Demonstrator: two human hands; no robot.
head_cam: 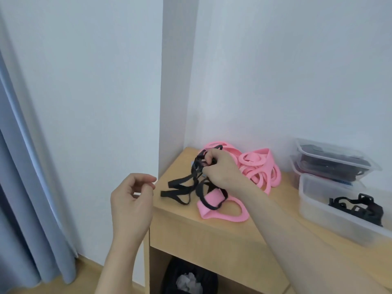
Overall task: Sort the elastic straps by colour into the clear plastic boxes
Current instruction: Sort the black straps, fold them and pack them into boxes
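right hand (216,166) is gripping tangled black straps (182,187) just left of the pink pile (261,168). left hand (131,204), further left, is hanging loosely curled, empty. right of the pile, clear box (318,209) is holding some black ones; pink seemingly unsorted.

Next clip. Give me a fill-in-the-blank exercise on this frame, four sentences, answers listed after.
1. The strap bundle gripped by the right hand is ____ in colour.
2. The left hand, off the desk's edge, holds ____.
3. The strap pile lying by the wall is ____.
4. The nearest clear box holds ____ straps.

Missing words: black; nothing; pink; black.
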